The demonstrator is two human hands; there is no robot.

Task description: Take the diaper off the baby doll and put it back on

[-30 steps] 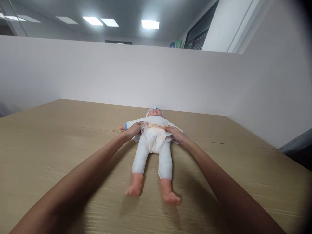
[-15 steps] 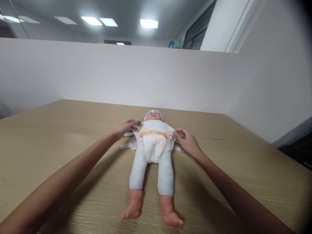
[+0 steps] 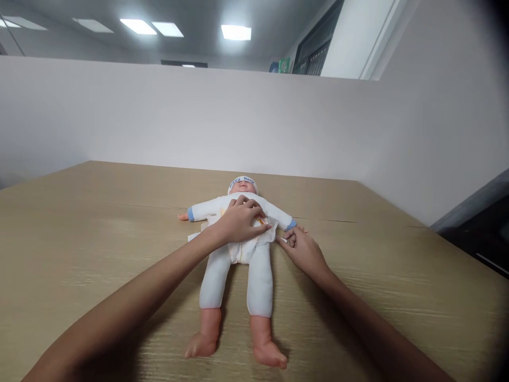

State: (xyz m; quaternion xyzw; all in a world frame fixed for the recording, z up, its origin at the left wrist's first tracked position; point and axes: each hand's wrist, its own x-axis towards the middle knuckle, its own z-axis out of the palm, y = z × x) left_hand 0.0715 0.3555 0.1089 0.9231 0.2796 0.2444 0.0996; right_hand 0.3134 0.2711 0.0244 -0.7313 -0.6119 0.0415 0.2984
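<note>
Doll (image 3: 260,270) on back on table (image 3: 99,228), head toward partition (image 3: 191,116), feet nearest camera; diaper (image 3: 241,252) around hips; left hand (image 3: 242,220) laid across diaper front, fingers loosely spread, unclenched; right hand (image 3: 306,252) beside doll's blue cuff (image 3: 291,225), thumb and finger pinching white tab (image 3: 283,241) at diaper's side; second tab (image 3: 193,236) sticks out on opposite side, near doll's hip

White ceiling panels (image 3: 236,32) glare overhead, leaving the wall (image 3: 191,116) in dim, greyish light, while soft shadows darken the table (image 3: 99,254) under both forearms (image 3: 159,284), lettering on the doll (image 3: 260,286) blurs slightly, and the upper-right corner blackens.
</note>
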